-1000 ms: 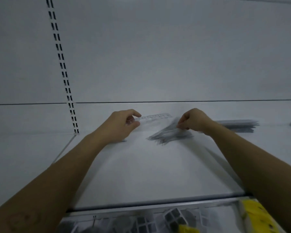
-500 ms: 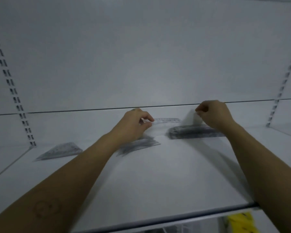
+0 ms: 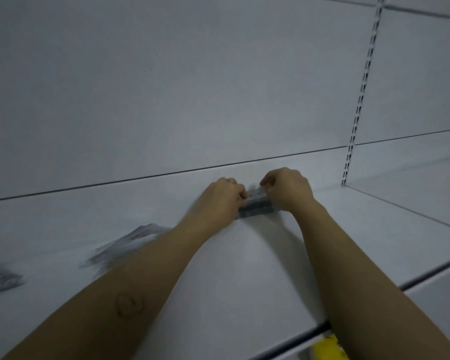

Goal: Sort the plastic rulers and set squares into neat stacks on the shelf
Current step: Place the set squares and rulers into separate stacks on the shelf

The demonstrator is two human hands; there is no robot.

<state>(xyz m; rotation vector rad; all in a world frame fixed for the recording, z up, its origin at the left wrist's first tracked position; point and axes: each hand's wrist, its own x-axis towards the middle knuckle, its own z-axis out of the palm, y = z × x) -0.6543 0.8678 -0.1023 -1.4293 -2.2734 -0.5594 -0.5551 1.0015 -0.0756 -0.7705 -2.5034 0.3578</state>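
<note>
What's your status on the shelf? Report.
Left hand and right hand both on the ruler stack. Set squares piled left. Nothing in the way.

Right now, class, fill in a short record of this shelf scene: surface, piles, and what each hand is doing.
surface: white shelf
ruler stack: near the back wall, between both hands
left hand: on the stack's left end
right hand: on its right end
set square pile: further left, blurred
far-left pile: blurred, kind unclear

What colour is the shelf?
White, seen in the head view: the shelf is plain white.
</note>
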